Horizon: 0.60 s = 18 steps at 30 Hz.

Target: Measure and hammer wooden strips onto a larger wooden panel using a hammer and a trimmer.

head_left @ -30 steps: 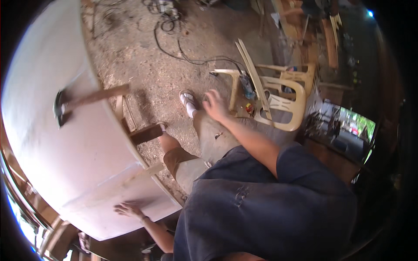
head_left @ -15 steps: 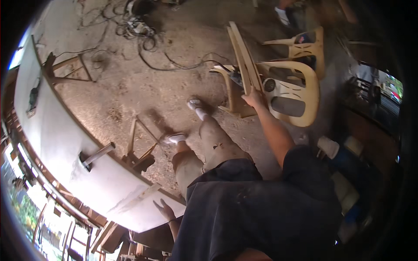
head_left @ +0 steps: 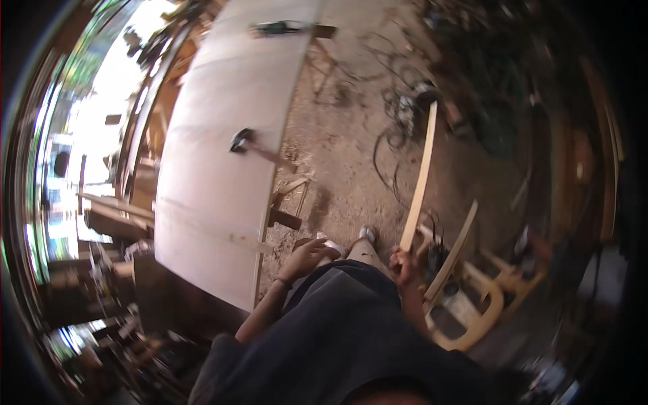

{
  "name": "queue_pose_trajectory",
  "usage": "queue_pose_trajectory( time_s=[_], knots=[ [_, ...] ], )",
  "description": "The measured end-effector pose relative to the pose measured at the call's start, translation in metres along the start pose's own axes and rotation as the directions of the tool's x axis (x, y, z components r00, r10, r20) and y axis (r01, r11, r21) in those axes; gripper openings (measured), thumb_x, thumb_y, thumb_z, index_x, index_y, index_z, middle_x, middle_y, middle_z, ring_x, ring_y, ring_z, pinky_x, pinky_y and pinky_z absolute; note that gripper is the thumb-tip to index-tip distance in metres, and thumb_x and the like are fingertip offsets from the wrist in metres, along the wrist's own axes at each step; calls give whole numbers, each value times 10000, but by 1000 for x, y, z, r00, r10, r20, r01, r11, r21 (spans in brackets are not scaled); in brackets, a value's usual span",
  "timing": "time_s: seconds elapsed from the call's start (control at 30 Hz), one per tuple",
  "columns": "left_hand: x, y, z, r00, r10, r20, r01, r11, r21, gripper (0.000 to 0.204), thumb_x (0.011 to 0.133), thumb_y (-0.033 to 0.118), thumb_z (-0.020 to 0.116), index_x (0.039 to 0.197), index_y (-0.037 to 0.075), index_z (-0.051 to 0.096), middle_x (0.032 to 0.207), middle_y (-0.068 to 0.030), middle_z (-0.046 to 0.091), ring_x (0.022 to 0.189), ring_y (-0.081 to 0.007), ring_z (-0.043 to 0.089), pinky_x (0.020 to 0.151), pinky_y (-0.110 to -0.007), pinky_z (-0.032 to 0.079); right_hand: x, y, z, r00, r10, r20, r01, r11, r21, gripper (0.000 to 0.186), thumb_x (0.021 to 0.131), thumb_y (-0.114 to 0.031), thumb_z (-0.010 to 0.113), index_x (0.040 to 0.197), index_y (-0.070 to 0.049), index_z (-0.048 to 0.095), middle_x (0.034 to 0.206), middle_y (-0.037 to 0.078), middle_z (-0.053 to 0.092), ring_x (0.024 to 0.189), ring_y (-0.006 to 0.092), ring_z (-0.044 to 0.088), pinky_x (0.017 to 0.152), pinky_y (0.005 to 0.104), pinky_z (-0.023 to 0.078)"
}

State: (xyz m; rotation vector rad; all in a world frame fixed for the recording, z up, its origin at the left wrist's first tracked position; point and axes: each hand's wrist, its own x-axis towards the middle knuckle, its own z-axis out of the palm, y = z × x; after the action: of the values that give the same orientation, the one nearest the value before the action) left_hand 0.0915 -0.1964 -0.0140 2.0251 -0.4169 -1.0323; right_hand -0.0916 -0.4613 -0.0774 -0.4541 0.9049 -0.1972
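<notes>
My right hand (head_left: pixel 406 265) is closed around the near end of a long, pale wooden strip (head_left: pixel 422 179), which slants up and away over the floor. In front of my left thigh hovers my left hand (head_left: pixel 305 259), fingers loosely stretched and somewhat blurred, with nothing in it. Beside that hand lies a large white panel (head_left: pixel 209 182) on supports. A hammer (head_left: pixel 244 140) with a dark head rests on the panel, its handle reaching past the right edge. A second wooden strip (head_left: pixel 453 260) leans by the plastic chairs, to the right of my right hand.
Yellowish plastic chairs (head_left: pixel 489 317) stand at right. A dark green power tool (head_left: pixel 278 28) lies on the panel's far part. Tangled cables (head_left: pixel 398 118) spread over the dusty floor. A wooden trestle (head_left: pixel 287 217) juts from under the panel. Stacked wood scraps (head_left: pixel 118 270) fill the left side.
My view has swung toward the panel. My right hand has lifted one strip away from the other beside the chairs. My left hand has come off the panel's near edge to my thigh.
</notes>
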Motion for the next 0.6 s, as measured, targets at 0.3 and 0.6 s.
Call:
queue_pose_trajectory(
  time_s=[0.3, 0.6],
  knots=[
    [22, 55, -24, 982, 0, -190, -137, 694, -707, 522, 1006, 344, 537, 1448, 103, 399, 1212, -81, 614, 1053, -161, 602, 824, -310, 509, 11, 33, 214, 729, -115, 674, 618, 533, -578, 671, 836, -51, 636, 1446, -22, 358, 1124, 153, 596, 973, 196, 634, 785, 298, 522],
    [22, -22, -156, 837, -122, -533, -406, 514, -756, 299, 1008, 239, 532, 1213, 25, 565, 1001, -8, 638, 814, -60, 602, 642, -245, 523, 48, 146, 354, 660, 127, 740, 652, 393, -649, 757, 912, -365, 664, 1453, 5, 284, 1162, 238, 583, 1094, 296, 597, 870, 381, 507]
  ],
)
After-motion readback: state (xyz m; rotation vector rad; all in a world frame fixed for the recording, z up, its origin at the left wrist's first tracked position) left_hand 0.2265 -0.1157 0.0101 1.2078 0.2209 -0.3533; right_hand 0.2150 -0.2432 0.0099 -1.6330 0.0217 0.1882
